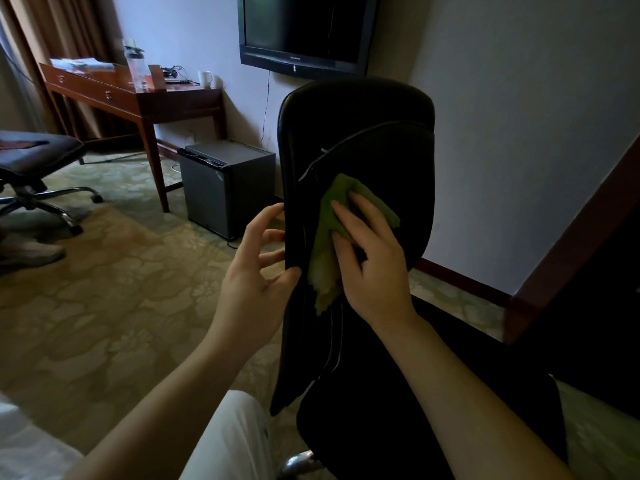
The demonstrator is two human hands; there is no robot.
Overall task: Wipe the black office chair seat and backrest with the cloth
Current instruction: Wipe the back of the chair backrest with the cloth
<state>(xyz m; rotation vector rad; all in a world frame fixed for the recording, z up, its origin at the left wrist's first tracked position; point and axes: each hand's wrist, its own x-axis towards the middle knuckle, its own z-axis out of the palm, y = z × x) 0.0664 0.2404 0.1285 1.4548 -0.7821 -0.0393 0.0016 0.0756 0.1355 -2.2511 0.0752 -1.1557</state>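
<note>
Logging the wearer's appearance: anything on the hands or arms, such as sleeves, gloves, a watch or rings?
Both the left hand and right hand are ungloved, with no rings visible. No watch or bracelet shows. The left forearm and right forearm have no sleeve up to the frame's edge. A white trouser leg shows below.

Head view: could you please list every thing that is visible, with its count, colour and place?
backrest: one, black, centre, upright
seat: one, black, bottom centre, below the backrest
cloth: one, green, on the backrest, under the right hand
television: one, black, on the wall, top centre
desk: one, brown wood, rear left
mug: one, white, on the desk
bottle: one, clear, on the desk
cabinet: one, dark grey, on the floor beside the desk
second chair: one, black, far left
carpet: one, beige patterned, floor
left hand: one, holds the backrest's left edge
right hand: one, presses the cloth on the backrest
</note>
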